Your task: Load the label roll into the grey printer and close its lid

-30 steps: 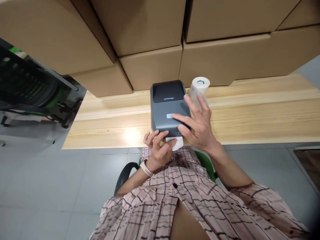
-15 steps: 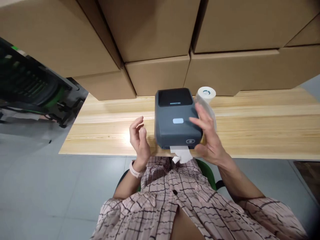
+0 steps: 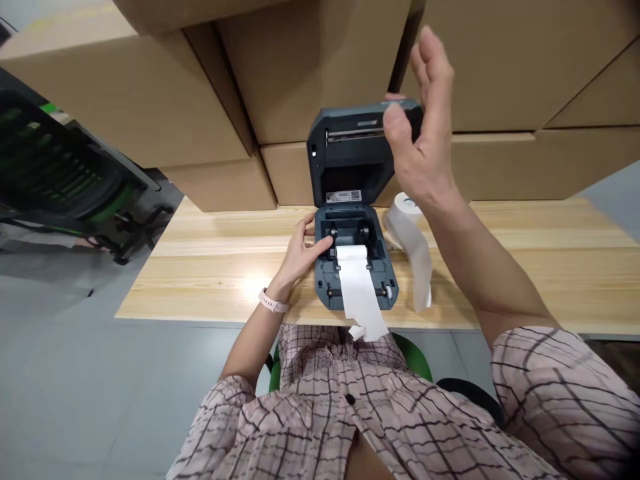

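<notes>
A dark grey label printer (image 3: 323,283) sits at the table's front edge with its lid (image 3: 360,157) raised. My right hand (image 3: 425,147) grips the lid's upper right corner, thumb on the inner side and some fingers extended beyond the edge. On the left side of the printer base, my left hand (image 3: 303,250) holds the wall, its thumb over the rim. Inside the base lies a small white paper roll (image 3: 351,253). Its paper strip (image 3: 360,293) runs out over the front and ends in a torn, curled edge.
A second white roll (image 3: 407,205) stands right of the printer, its loose strip trailing forward on the wooden table (image 3: 500,267). Cardboard boxes (image 3: 320,73) are stacked along the back. A dark chair (image 3: 60,153) stands on the floor at left.
The printer lid has swung up and back with my right hand, exposing the roll inside. My left hand has moved from the air beside the printer onto its left wall.
</notes>
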